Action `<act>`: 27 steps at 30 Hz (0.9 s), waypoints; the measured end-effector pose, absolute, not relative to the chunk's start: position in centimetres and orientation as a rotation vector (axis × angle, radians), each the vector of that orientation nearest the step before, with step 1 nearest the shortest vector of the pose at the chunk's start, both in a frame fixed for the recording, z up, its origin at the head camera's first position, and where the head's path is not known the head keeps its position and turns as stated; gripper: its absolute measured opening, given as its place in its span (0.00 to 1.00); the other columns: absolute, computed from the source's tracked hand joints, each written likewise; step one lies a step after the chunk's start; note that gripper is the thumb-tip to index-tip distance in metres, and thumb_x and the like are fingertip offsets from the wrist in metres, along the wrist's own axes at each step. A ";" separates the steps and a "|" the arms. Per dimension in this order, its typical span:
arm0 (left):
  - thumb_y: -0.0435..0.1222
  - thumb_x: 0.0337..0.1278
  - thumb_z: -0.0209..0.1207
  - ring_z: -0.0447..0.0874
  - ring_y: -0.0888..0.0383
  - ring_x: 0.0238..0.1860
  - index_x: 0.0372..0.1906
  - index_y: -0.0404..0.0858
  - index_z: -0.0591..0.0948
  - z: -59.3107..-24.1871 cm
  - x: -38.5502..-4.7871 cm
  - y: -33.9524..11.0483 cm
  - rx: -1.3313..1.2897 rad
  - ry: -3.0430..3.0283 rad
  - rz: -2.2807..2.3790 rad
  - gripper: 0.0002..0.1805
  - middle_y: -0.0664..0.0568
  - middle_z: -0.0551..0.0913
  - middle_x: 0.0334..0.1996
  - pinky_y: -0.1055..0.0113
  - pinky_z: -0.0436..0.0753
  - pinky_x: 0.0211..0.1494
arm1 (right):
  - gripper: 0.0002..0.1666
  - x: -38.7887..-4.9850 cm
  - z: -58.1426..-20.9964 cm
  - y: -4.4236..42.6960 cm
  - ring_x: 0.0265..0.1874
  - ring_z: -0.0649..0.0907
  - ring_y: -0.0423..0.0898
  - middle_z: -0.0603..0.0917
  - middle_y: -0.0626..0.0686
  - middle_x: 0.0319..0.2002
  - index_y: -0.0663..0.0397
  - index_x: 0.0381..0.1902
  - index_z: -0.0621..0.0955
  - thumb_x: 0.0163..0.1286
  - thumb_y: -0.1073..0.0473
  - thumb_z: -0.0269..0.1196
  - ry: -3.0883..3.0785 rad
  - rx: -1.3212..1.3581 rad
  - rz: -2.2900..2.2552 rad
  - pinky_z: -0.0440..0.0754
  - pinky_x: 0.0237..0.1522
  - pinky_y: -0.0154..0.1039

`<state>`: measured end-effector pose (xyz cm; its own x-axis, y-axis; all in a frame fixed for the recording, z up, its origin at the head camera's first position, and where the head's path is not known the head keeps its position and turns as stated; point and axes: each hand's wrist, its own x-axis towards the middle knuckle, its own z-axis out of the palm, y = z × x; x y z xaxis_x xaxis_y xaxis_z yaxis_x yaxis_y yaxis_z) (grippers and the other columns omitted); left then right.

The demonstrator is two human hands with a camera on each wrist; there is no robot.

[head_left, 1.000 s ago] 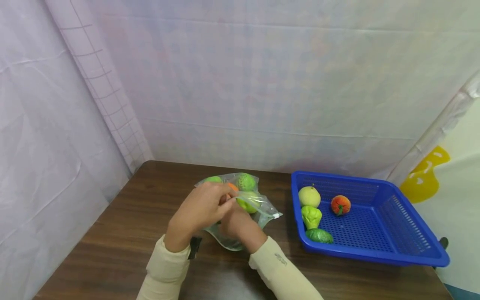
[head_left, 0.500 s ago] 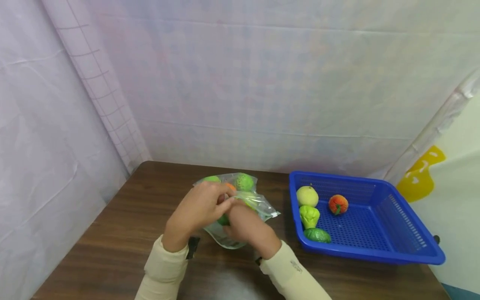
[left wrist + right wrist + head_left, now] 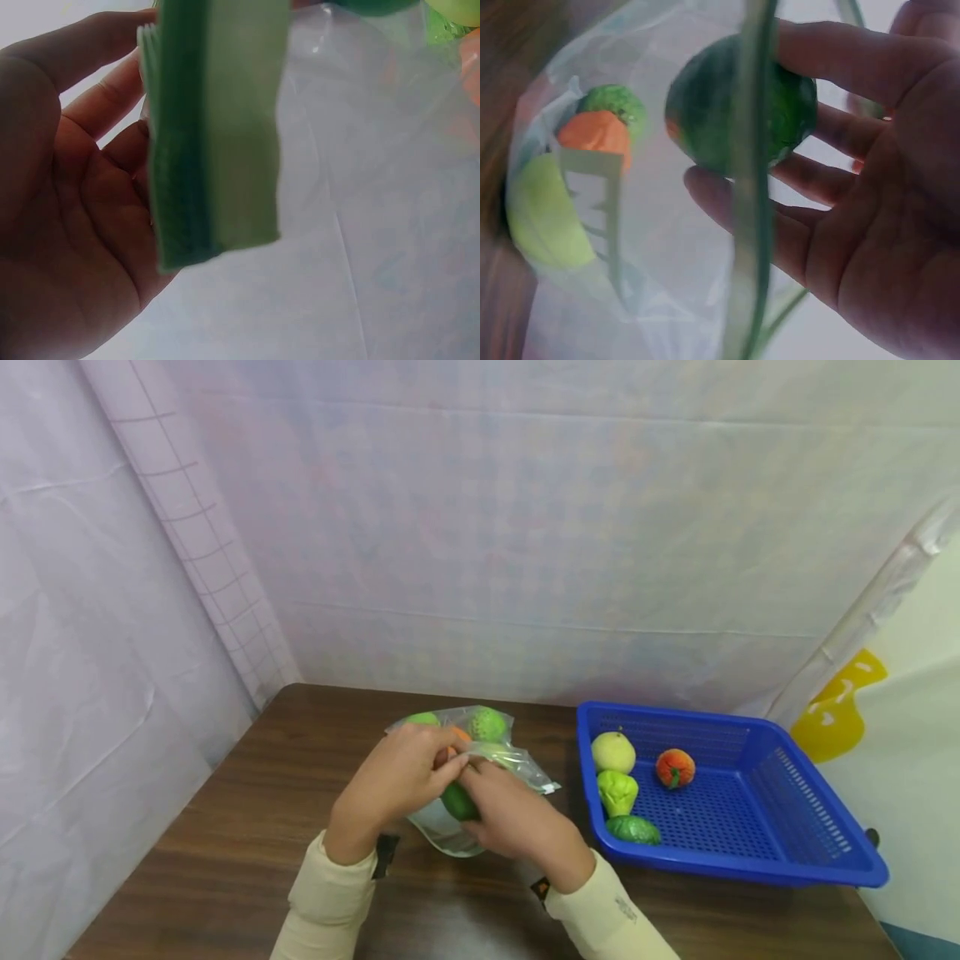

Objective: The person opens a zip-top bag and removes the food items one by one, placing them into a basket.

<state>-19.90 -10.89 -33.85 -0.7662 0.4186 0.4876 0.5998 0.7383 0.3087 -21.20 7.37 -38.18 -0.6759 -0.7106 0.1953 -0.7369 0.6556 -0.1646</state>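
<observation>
A clear zip bag point(image 3: 442, 835) with a green-edged mouth lies on the table. My left hand point(image 3: 397, 772) pinches its rim; in the left wrist view the green zip strip point(image 3: 217, 150) runs past the fingers. At the mouth, my right hand point(image 3: 521, 818) grips a dark green, rounded toy fruit point(image 3: 705, 105), whose exact kind I cannot tell. The right wrist view has the bag's edge crossing in front of this fruit. Farther in the bag are a bumpy green fruit point(image 3: 487, 724), an orange piece point(image 3: 596, 133) and a light green fruit point(image 3: 547, 214).
To the right stands a blue plastic basket point(image 3: 757, 868). Along its left side are a pale round fruit point(image 3: 613, 753), a light green vegetable point(image 3: 618, 793) and a dark green bumpy one point(image 3: 633, 830). An orange-red pumpkin-like piece point(image 3: 676, 768) sits near its middle.
My right hand has shifted right and towards me, and the dark green fruit in its fingers has come into view. The left hand has stayed at the bag's rim.
</observation>
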 end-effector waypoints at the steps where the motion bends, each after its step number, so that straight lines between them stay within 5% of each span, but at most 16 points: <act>1: 0.37 0.64 0.63 0.66 0.67 0.21 0.43 0.44 0.89 -33.9 -19.9 -10.9 -0.783 -2.551 -0.643 0.07 0.64 0.75 0.19 0.72 0.68 0.25 | 0.44 -21.0 -38.0 7.5 0.55 0.81 0.48 0.77 0.52 0.64 0.49 0.70 0.70 0.57 0.57 0.75 -2.757 1.210 0.344 0.81 0.55 0.46; 14: 0.37 0.65 0.63 0.69 0.69 0.21 0.44 0.44 0.88 -33.8 -19.9 -10.9 -0.775 -2.576 -0.653 0.07 0.64 0.77 0.21 0.73 0.71 0.26 | 0.41 -18.0 -35.0 9.2 0.56 0.80 0.45 0.75 0.48 0.65 0.46 0.68 0.73 0.57 0.54 0.76 -2.737 1.297 0.311 0.81 0.57 0.45; 27: 0.37 0.64 0.65 0.68 0.68 0.21 0.43 0.43 0.88 -33.9 -19.8 -10.8 -0.787 -2.557 -0.634 0.06 0.63 0.75 0.20 0.74 0.70 0.25 | 0.37 -15.2 -32.4 11.4 0.47 0.78 0.39 0.72 0.45 0.62 0.40 0.64 0.72 0.58 0.52 0.74 -2.676 1.248 0.477 0.82 0.46 0.41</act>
<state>-19.77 -10.84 -33.86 -0.7664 0.4241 0.4825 0.6004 0.7400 0.3033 -15.16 11.39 -32.35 -0.6425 -0.7184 0.2665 -0.7663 0.6034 -0.2209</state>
